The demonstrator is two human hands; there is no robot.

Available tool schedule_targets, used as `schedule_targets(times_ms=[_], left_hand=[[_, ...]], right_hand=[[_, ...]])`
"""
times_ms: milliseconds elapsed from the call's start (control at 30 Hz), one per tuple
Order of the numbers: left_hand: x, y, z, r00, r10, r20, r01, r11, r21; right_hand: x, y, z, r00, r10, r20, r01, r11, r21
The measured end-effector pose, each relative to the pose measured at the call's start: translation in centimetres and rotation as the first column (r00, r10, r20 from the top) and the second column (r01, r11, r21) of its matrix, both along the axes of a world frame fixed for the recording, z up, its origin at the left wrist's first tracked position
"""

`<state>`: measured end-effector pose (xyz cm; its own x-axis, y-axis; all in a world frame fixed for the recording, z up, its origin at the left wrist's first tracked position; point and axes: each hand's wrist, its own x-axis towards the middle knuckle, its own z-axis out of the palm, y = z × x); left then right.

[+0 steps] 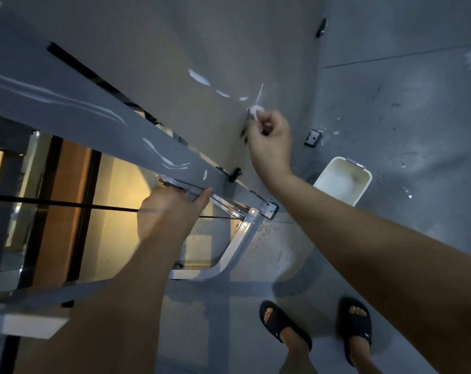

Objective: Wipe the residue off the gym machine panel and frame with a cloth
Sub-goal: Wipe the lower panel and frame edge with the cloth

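A pale grey machine panel (175,63) fills the upper middle of the head view, with white residue smears (199,76) in a line across it. My right hand (270,141) pinches a small white cloth (254,112) and presses it against the panel at the lower end of that line. A grey frame bar (94,103) runs diagonally below the panel and carries more white streaks (164,157). My left hand (172,209) grips a metal rail (223,203) under that bar, thumb over its edge.
A white rectangular tub (342,179) stands on the grey floor to the right of the machine. White specks lie on the floor (417,130) near a small metal bracket (313,137). My feet in black slides (283,325) stand at the bottom right.
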<state>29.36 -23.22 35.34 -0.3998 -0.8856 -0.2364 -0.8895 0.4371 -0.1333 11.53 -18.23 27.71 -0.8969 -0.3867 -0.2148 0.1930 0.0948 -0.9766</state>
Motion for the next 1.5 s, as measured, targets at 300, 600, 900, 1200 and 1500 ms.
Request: schedule_targets(times_ms=[300, 600, 900, 1200, 1500], left_hand=[[0.1, -0.2, -0.3, 0.999, -0.027, 0.044, 0.030, 0.998, -0.051], [0.3, -0.2, -0.6, 0.999, -0.050, -0.021, 0.048, 0.997, -0.053], [0.5, -0.3, -0.8, 0.999, -0.038, -0.027, 0.037, 0.998, -0.050], [0.3, -0.1, -0.6, 1.000, -0.026, 0.009, 0.026, 0.999, -0.042], [0.5, -0.3, -0.9, 0.999, -0.026, -0.031, 0.024, 0.998, -0.054]], right_hand=[[-1.3, -1.1, 0.3, 0.988, -0.138, 0.074, 0.143, 0.987, -0.079], [-3.7, -1.7, 0.1, 0.988, -0.101, -0.120, 0.099, 0.995, -0.025], [-5.3, -2.0, 0.6, 0.975, -0.088, -0.206, 0.092, 0.996, 0.010], [-5.8, -1.1, 1.3, 0.972, -0.070, -0.224, 0.062, 0.997, -0.044], [-6.2, -1.6, 2.7, 0.978, -0.096, -0.187, 0.089, 0.995, -0.042]])
